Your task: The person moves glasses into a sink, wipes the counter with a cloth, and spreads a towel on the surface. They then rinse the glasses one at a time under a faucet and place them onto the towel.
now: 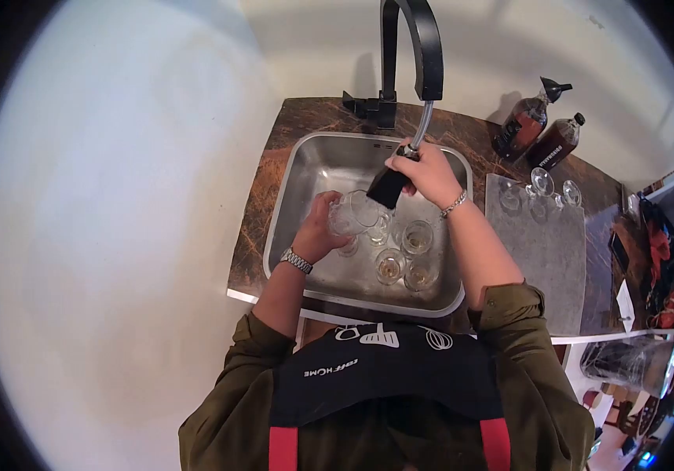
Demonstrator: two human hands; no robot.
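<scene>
My left hand (319, 229) is closed around a clear glass (355, 213), tilted over the sink with its mouth toward the right. My right hand (431, 174) grips the black pull-out spray head (388, 187), pulled down from the faucet on its hose and pointing at the glass. I cannot make out whether water is running. Below both hands, several stemmed glasses (417, 237) stand on the floor of the steel sink (329, 286). Part of one glass is hidden behind my left hand.
The black faucet (429, 55) arches over the sink's back edge. At the back right are two dark bottles, one topped by a funnel (554, 89). A grey drying mat (545, 267) lies right of the sink, with stemmed glasses (542, 182) at its far end. A wall borders the left.
</scene>
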